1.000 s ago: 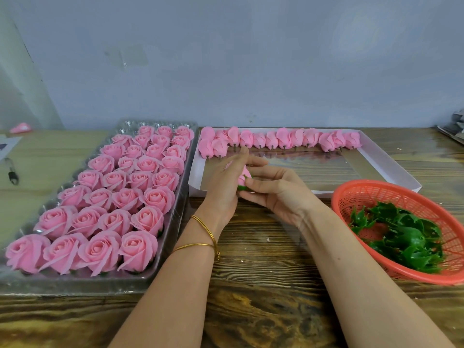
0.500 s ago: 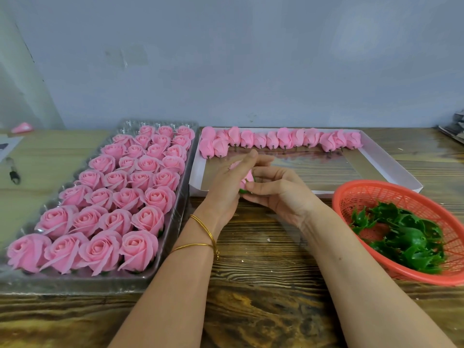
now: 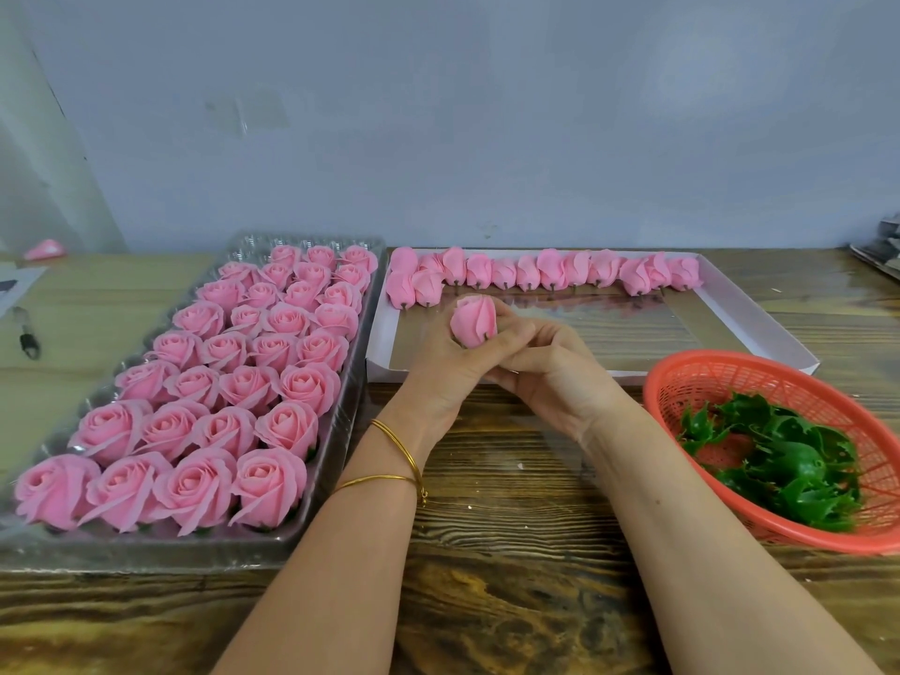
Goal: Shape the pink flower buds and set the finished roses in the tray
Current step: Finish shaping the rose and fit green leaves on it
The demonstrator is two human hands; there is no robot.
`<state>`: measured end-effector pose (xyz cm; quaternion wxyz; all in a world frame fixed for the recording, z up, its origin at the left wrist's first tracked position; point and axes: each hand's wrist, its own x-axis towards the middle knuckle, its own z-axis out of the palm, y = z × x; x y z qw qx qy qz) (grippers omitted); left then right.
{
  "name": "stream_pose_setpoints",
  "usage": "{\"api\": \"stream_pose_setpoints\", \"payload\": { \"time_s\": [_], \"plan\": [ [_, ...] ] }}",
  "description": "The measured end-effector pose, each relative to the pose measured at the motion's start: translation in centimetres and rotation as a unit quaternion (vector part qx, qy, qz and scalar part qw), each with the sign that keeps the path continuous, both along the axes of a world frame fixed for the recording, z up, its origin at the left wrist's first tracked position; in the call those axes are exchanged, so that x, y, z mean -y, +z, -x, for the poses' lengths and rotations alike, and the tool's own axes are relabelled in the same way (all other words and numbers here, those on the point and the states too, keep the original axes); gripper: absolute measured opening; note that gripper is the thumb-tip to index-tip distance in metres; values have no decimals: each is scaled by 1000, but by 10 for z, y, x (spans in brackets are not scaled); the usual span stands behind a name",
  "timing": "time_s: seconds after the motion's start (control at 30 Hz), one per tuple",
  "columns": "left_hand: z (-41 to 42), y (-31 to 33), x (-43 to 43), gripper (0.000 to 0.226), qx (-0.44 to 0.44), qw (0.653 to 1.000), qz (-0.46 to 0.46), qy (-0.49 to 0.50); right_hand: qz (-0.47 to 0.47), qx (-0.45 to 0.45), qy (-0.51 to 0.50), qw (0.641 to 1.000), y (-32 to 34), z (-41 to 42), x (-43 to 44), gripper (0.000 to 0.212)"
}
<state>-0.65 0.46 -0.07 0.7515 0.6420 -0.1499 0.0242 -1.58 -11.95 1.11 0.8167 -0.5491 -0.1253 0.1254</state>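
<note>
A single pink bud [image 3: 472, 320] is held upright between the hands, above the near part of the white box [image 3: 759, 328]. It is gripped round its lower half by the curled fingers of the left hand [image 3: 440, 367]. Its base seems to be pinched from the other side by the curled fingertips of the right hand [image 3: 555, 370], though the base itself is hidden. The petals are wrapped tight, so the shaping step is judged to be in hand and hardly begun.

Finished roses [image 3: 272, 479] are packed in rows in the clear tray [image 3: 336, 431] on the left of the desk [image 3: 487, 528]. A line of unshaped buds [image 3: 550, 275] is left along the far side of the box. Green calyx pieces [image 3: 779, 460] are heaped in the orange basket [image 3: 730, 357] on the right.

Next, the outer petals are to be eased outward one by one while the base is kept steady, with light pressure, since thin petals are likely to crease or tear. Only then can the rose be carried left. Free cells seem to be left only at the tray's far end.
</note>
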Motion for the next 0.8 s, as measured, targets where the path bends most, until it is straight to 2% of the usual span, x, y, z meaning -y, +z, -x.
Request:
{"api": "stream_pose_setpoints", "payload": {
  "time_s": [0.07,0.3,0.4,0.47,0.63,0.73,0.8],
  "plan": [
    [-1,-2,-1,15,0,1000,7,-22,-4,-6,18,1000,0,1,1,40],
    [0,0,-1,23,-4,999,8,-43,2,-22,40,999,-1,2,4,43],
    [1,0,-1,9,-19,999,11,-29,13,-30,44,999,-2,0,5,43],
    [3,1,1,2,-22,999,17,-17,8,-33,43,998,-2,0,5,40],
    [1,1,3,10,-30,999,26,23,-4,-19,14,1000,-3,-1,1,37],
    [0,0,3,3,-32,997,16,64,42,19,-26,999,-2,-2,-2,39],
    [-2,-1,3,8,-24,993,7,114,73,35,-59,995,-1,-3,-2,44]
  ]
}}
